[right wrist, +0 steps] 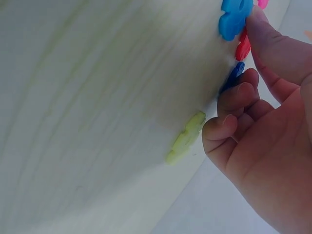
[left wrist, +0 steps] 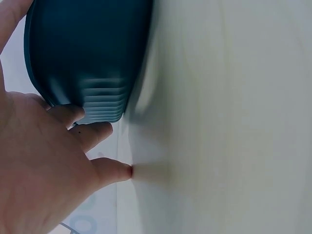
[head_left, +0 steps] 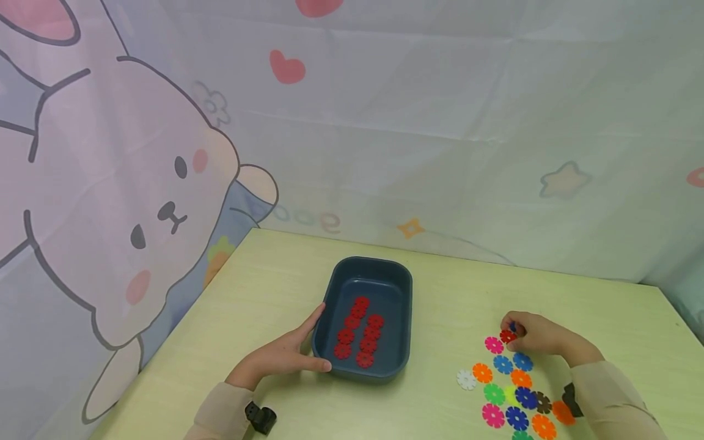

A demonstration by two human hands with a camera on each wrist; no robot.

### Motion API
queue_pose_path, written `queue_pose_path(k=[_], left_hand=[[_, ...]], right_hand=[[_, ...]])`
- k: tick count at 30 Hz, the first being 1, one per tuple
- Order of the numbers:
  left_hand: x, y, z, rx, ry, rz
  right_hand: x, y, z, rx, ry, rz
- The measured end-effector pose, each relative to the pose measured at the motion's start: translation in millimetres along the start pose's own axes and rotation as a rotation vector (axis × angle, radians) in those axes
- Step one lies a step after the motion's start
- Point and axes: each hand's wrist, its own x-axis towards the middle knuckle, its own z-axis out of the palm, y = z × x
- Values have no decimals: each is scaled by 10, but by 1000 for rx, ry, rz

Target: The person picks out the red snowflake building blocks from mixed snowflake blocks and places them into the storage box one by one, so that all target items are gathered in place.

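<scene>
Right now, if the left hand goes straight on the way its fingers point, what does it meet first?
The left hand already touches the dark blue tray at its near left corner, so the tray wall is probably first; the red discs lie inside.

Bare table (head_left: 456,305) between tray (head_left: 335,287) and disc cluster (head_left: 508,391).

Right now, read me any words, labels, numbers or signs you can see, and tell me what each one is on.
"good": pale letters on the printed backdrop cloth behind the table, apparently mirrored or upside down, so the reading is unsure.
No text shows on the blue tray, the snowflake discs, or in either wrist view.
</scene>
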Motion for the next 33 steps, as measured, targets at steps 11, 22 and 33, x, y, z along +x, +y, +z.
queue_pose_path(k=[11, 22, 33], left_hand=[[-13, 16, 2, -13, -7, 8], [-28, 40, 2, -23, -9, -2], [-34, 50, -4, -17, 1, -6]], right_hand=[[-29, -5, 2, -5, 9, -20], [-68, -15, -21, -12, 32, 4], [-32, -26, -49, -33, 26, 16]])
